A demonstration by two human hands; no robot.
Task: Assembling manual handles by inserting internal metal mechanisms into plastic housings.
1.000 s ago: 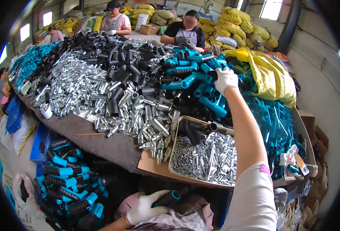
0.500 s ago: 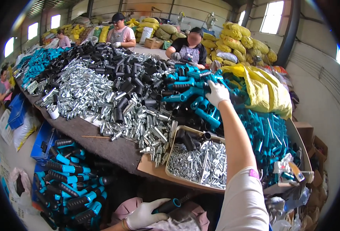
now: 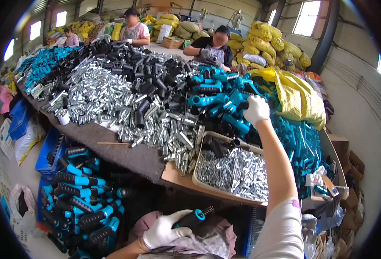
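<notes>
left hand (image 3: 165, 232): low, curled closed | right arm (image 3: 282, 166): outstretched forward | right hand (image 3: 256, 110): back uppermost

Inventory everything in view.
fittings: many, silver, table middle
tubes: many, black, among fittings
casings: many, teal, right and far left
tray: one, pale, front edge
small pieces: many, silver, in tray
table: one, dark grey, centre
cup: one, white, front left
stick: one, brown, front edge
open bag: one, yellow, right
sacks: many, mostly yellow, back
handles: many, black-teal, lower left
bins: two or more, blue, left
people: four, mixed clothing, background
held handle: one, black-teal, left grip
left grip: one, white-gloved, bottom centre
right grip: one, white-gloved, over casings
</notes>
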